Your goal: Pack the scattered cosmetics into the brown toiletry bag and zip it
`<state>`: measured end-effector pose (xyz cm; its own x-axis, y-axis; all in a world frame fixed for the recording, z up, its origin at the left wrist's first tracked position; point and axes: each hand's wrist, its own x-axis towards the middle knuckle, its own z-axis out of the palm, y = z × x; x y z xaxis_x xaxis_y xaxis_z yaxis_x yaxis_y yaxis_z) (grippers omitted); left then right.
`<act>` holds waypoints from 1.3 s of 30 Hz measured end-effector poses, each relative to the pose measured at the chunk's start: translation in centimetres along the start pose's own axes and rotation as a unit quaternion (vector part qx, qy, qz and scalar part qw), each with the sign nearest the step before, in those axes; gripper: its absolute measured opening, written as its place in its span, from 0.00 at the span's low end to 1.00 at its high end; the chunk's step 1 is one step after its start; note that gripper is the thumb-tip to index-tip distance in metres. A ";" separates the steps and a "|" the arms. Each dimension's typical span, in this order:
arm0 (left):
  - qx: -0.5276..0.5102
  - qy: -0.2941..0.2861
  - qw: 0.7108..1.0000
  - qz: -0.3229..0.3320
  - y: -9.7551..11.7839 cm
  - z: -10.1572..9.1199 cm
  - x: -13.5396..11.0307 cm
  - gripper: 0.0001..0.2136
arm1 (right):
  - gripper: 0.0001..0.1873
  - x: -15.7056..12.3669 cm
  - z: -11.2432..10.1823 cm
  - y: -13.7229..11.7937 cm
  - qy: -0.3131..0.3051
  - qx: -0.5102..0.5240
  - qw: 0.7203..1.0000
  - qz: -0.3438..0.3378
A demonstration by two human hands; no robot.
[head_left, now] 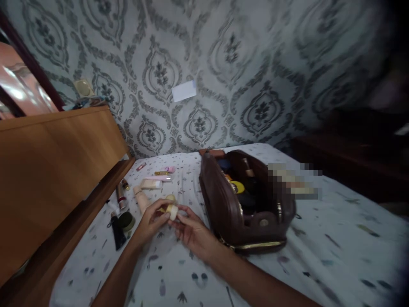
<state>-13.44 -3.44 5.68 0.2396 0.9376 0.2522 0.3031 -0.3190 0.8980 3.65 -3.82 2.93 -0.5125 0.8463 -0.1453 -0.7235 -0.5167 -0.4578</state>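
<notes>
Between both hands is a small yellow bottle with a white cap, held above the patterned sheet. My left hand is closed around its yellow part, thumb and fingers pinching it. From the other side my right hand pinches the cap end with thumb and fingertips. The fingers partly cover the bottle, and its label cannot be read. A pale yellow round item shows just behind the left fingers. Close to the left hand lie a beige tube and a dark round jar.
An unzipped brown leather bag with cosmetics inside stands right of my hands. A black tube, a brown bottle, a white-capped tube and several small cosmetics lie to the left. A wooden board borders the left side.
</notes>
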 end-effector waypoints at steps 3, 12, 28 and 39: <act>0.010 0.013 1.000 -0.016 -0.5 0.0 0.1 0.19 | 0.27 0.3 -0.4 0.3 0.002 0.021 1.000 0.005; 0.026 0.040 0.997 -0.052 -1.2 0.3 0.7 0.21 | 0.32 0.6 -0.6 0.5 0.010 0.035 0.999 0.007; 0.110 0.073 0.986 0.099 12.1 4.0 8.6 0.18 | 0.32 0.9 -0.8 0.4 0.005 0.008 1.000 0.022; 0.302 -0.171 0.922 0.169 15.7 9.3 17.9 0.13 | 0.29 0.9 -0.4 0.2 0.012 -0.012 0.999 0.033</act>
<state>4.20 7.06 20.95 0.6608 0.7044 0.2592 0.5916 -0.7013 0.3977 3.18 -3.13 2.36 -0.5463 0.8141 -0.1969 -0.6776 -0.5677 -0.4675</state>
